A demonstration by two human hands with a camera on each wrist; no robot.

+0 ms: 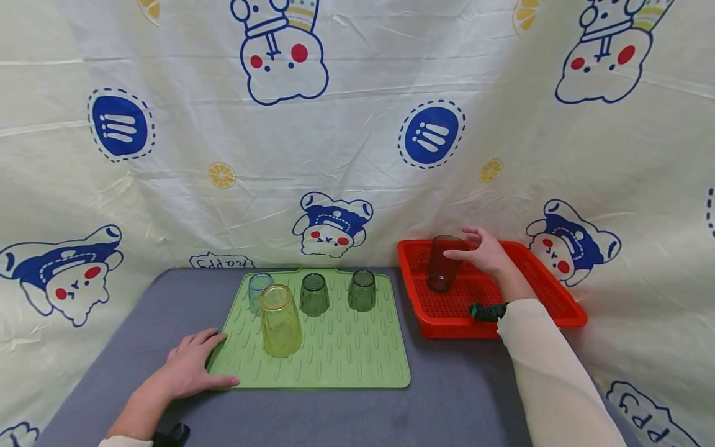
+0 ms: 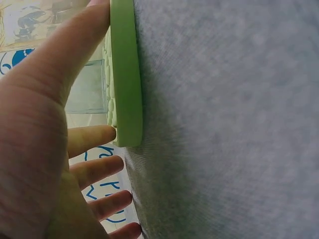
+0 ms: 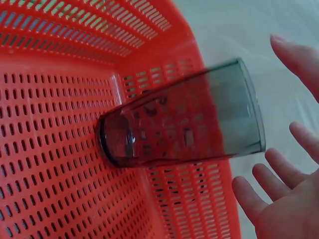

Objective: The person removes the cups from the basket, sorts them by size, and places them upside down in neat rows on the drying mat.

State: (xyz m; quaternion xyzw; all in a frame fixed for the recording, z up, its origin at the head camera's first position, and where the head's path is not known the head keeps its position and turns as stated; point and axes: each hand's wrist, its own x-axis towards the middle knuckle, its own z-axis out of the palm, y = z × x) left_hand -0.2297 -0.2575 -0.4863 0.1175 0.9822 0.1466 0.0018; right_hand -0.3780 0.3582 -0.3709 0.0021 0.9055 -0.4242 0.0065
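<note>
A tall dark tinted glass (image 1: 444, 264) stands mouth up in a back corner of the red basket (image 1: 558, 310). My right hand (image 1: 483, 253) is over the basket beside the glass's rim. In the right wrist view its fingers (image 3: 286, 174) are spread, with a gap between them and the glass (image 3: 174, 119). My left hand (image 1: 190, 367) rests at the left edge of the green mat (image 1: 346, 360). Its thumb touches the mat's edge, and its fingers are extended in the left wrist view.
On the mat stand a large yellow glass (image 1: 282, 326), a small pale blue glass (image 1: 258, 288) behind it, and two small dark green glasses (image 1: 314, 295). The grey tabletop (image 1: 346, 419) extends in front. A printed curtain (image 1: 357, 149) hangs behind.
</note>
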